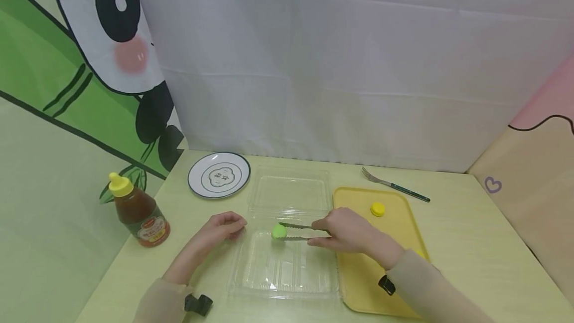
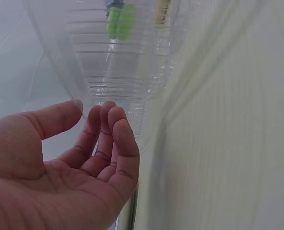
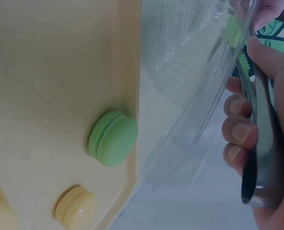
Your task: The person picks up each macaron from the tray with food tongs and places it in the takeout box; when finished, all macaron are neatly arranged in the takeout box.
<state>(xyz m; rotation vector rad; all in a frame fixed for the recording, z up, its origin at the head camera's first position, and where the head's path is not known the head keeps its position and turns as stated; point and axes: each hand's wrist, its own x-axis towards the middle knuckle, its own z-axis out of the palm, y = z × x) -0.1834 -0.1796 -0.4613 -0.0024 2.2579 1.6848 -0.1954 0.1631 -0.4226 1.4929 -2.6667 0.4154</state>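
My right hand (image 1: 352,231) grips metal tongs (image 3: 266,139). Between the tong tips is a green macaron (image 1: 279,232), above the base of a clear plastic box (image 1: 287,268) whose lid (image 1: 289,191) lies opened away from me. At the box's left edge, near the hinge, is my left hand (image 1: 224,227). In the left wrist view its thumb and curled fingers lie on either side of the box's thin rim (image 2: 60,74). Another green macaron (image 3: 113,139) and two yellow ones, such as this yellow macaron (image 3: 76,208), sit on a yellow tray (image 1: 367,283) under my right arm.
Behind my left hand stands a brown sauce bottle (image 1: 141,213) with a yellow cap. A white plate (image 1: 218,175) with a dark rim lies at the back left. Beyond the tray is a fork (image 1: 394,185). A white cloth wall (image 1: 336,64) closes off the back.
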